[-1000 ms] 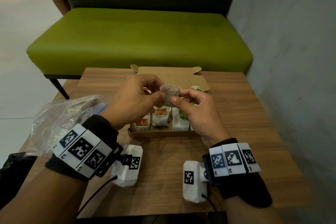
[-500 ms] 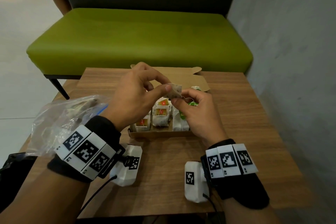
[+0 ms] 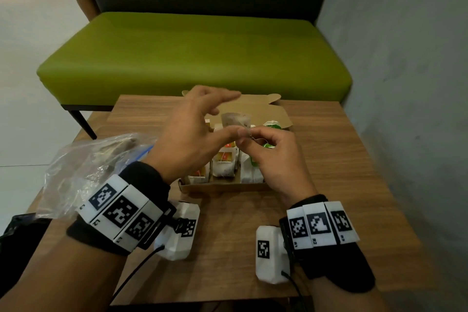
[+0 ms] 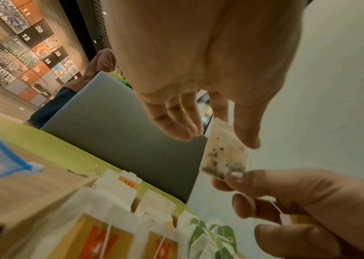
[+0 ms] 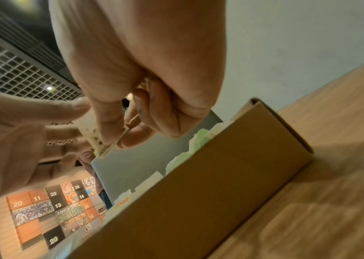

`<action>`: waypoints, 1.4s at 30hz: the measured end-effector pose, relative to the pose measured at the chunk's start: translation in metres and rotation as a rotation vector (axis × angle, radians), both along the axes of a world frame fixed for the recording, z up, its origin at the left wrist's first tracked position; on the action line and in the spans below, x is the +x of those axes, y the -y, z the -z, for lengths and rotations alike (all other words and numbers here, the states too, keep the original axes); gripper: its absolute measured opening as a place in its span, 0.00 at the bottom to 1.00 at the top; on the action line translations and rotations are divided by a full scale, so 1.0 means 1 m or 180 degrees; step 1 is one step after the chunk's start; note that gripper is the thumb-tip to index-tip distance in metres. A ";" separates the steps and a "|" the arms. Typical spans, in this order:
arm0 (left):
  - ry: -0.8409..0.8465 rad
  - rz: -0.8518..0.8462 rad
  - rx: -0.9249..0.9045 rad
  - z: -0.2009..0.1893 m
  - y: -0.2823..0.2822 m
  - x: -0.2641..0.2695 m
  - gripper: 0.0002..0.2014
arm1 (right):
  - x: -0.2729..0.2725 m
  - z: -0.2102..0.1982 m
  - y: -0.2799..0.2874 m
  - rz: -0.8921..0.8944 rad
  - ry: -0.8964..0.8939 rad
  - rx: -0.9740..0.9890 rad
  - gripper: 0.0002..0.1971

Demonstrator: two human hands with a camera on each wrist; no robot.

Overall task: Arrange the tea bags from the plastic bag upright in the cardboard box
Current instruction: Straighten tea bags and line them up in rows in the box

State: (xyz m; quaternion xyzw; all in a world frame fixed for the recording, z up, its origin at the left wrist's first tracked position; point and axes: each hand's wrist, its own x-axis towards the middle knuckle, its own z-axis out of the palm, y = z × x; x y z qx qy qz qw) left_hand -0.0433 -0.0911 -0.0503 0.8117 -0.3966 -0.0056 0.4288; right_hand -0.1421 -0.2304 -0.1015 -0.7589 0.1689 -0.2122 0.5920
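Head view: a tea bag [image 3: 235, 121] is held above the middle of the box [image 3: 222, 186], its flat face toward the camera, long axis roughly level. The right hand [image 3: 276, 159] pinches its lower edge between thumb and forefinger, the other fingers curled, with the string looped under them. The left hand [image 3: 192, 139] has its fingers spread and nearly straight, thumb tip at the bag's lower edge. The box sits on the table [image 3: 342, 172] with its lid flap open at the back; tea bags stand upright in it in three rows, orange tags left and middle, green tags right; the count is hidden by the hands. The plastic bag [image 3: 83, 167] lies left of the box; its contents are unclear.

Left wrist view: the tea bag [image 4: 225, 154] hangs tilted, its upper corner between the left forefinger and thumb, which lie straight. The right fingers [image 4: 238, 177] clamp its lower end.

Right wrist view: the right thumb and forefinger squeeze the bag [image 5: 97, 138] just above the box wall [image 5: 198, 201].
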 end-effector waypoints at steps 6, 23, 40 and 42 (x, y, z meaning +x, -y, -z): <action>-0.0095 -0.0370 -0.0279 0.005 0.000 0.004 0.05 | 0.002 0.000 -0.001 0.0167 -0.0121 0.0055 0.06; -0.1263 -0.0361 -0.0992 0.002 -0.002 0.005 0.10 | 0.002 -0.004 -0.009 -0.0460 -0.0499 0.0165 0.19; -0.2319 0.0265 -0.1320 -0.009 0.008 -0.013 0.09 | 0.005 -0.008 -0.018 -0.0761 -0.0817 0.0836 0.15; -0.1972 0.0072 -0.1244 -0.005 0.010 -0.013 0.10 | 0.003 -0.010 -0.019 -0.0907 -0.0821 0.0787 0.13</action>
